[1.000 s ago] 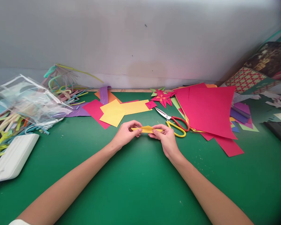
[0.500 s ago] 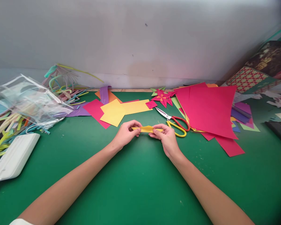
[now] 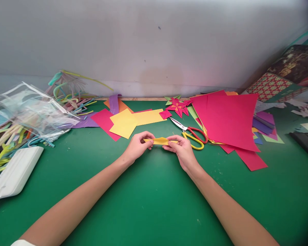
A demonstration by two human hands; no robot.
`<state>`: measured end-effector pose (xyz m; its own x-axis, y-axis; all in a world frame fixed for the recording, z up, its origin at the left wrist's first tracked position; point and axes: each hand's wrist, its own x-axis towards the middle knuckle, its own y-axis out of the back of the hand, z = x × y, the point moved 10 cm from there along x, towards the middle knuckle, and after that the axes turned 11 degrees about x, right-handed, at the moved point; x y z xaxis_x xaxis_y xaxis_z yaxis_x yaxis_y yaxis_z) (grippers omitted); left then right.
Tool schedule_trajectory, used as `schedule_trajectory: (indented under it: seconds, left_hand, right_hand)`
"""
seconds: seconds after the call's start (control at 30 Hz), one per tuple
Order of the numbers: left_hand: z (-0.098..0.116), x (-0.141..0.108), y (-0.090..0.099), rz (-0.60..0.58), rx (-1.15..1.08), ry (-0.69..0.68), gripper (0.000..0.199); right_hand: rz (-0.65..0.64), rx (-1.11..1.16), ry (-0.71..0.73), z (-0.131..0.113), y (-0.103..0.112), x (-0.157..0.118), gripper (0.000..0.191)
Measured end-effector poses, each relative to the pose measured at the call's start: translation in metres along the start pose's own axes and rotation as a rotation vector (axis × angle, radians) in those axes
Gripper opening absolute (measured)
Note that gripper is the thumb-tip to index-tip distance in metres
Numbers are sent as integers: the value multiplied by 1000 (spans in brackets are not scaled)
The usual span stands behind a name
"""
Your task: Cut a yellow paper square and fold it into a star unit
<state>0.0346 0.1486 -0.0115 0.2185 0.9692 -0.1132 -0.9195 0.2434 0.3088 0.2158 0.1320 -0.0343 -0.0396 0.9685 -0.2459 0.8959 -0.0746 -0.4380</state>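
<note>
1. The folded yellow paper [image 3: 160, 140] sits left of the scissors [image 3: 183, 128], a little nearer the person; its long axis runs left to right, and its low peak points away from the person.
2. Farther left of the scissors, the left hand [image 3: 139, 146] has thumb and fingers pinched nearly together on the paper's left end, and I see that tip poking past the thumb.
3. Just on the near side of the scissors, the right hand [image 3: 183, 150] pinches the right end about as tightly, thumb towards the person.
4. The paper's middle bridges the gap between both sets of fingers; whether it touches the green table [image 3: 154, 205] I can't tell.
</note>
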Motion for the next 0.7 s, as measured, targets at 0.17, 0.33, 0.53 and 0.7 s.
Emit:
schedule_trajectory:
  seconds: [0.17,0.33,0.53,0.7]
  left_hand:
    - [0,0,0,1,7,-5,14]
    - [0,0,0,-2,79,-31,13]
    - [-1,0,-1,-9,141,-32,18]
    - [2,-2,-2,-24,203,-28,21]
  right_hand:
    - [1,-7,17,0,1,1,26]
    - [-9,-24,38,0,2,2,27]
    - [-23,-31,43,1,1,2,29]
    - [-53,-17,44,0,-4,0,28]
